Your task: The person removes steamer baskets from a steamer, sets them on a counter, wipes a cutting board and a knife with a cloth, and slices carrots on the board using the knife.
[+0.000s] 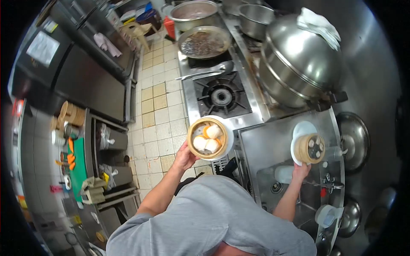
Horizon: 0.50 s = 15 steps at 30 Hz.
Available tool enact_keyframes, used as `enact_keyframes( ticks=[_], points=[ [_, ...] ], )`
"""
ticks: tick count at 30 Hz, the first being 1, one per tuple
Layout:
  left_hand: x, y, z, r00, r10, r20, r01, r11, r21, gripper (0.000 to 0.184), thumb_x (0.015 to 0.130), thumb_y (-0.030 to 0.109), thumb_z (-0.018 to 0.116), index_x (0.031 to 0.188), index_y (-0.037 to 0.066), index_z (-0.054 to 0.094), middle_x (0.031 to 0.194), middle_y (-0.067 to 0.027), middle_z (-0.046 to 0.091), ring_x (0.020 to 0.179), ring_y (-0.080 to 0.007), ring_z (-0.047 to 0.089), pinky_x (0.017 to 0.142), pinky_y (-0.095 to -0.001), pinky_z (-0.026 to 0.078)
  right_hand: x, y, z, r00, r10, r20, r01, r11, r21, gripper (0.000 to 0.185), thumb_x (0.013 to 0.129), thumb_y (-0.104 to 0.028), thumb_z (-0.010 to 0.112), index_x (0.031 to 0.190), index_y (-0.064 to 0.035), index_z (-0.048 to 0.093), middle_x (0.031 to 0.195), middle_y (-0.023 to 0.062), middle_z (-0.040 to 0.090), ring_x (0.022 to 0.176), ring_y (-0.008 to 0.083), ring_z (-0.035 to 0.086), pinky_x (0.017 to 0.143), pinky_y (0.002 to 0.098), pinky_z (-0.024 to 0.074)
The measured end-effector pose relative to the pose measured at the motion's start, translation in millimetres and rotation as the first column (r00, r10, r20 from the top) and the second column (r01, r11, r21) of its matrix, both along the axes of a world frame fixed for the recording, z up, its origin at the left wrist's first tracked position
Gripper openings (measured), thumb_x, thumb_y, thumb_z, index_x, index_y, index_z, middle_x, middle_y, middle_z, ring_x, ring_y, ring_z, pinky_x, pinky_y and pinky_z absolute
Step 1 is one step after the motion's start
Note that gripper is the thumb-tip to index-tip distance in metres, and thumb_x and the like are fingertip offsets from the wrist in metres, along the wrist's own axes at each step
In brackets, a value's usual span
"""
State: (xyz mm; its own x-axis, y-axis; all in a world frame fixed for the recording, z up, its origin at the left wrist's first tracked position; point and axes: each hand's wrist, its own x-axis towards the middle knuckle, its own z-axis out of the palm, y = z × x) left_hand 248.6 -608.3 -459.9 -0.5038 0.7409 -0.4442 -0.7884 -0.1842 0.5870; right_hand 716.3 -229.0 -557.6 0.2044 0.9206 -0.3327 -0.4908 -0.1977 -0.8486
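Observation:
My left hand (185,158) holds a round bamboo steamer basket (191,145) on a white plate (229,138) in front of my body. Several pale dumplings with orange bits (212,131) lie inside it. Out to the right, my right hand (302,170) grips the lower edge of a second white plate (304,128). A smaller bamboo basket (302,148) sits on that plate, above the sink, and holds several small whitish pieces on a dark surface. Both baskets have no lid on them. The fingers under each plate are partly hidden.
A gas burner (222,97) lies ahead, with a ladle (225,67) and a pan of dark liquid (204,42) beyond. A large domed steamer pot (294,59) stands at the right, above the sink (273,177). On the left, a green board (78,170) lies on a counter.

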Motion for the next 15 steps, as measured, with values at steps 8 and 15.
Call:
enact_keyframes(
  ticks=[8, 15],
  points=[
    [-25.3, -217.7, 16.4, 0.938, 0.334, -0.094, -0.311, 0.929, 0.199, 0.035, 0.103, 0.009, 0.056, 0.138, 0.005, 0.056, 0.119, -0.0131, 0.071, 0.096, -0.0239, 0.076, 0.068, -0.0346, 0.069, -85.9, -102.9, 86.6, 0.946, 0.32, 0.058, -0.324, 0.94, 0.105, 0.064, 0.096, -0.001, 0.062, 0.153, -0.0163, 0.038, 0.149, 0.014, 0.051, 0.127, 0.0374, 0.061, 0.093, 0.0568, 0.0612],
    [3.6, -434.7, 6.1, 0.747, 0.646, -0.158, -0.612, 0.76, 0.217, 0.043, 0.108, 0.015, 0.049, 0.15, 0.008, 0.046, 0.135, -0.0117, 0.063, 0.115, -0.0254, 0.069, 0.088, -0.0446, 0.065, -261.1, -245.9, 127.6, 0.576, 0.817, 0.004, -0.811, 0.571, 0.128, 0.049, 0.105, -0.026, 0.057, 0.15, -0.0125, 0.047, 0.148, 0.0105, 0.056, 0.126, 0.0309, 0.064, 0.092, 0.0478, 0.0623]
  ],
)
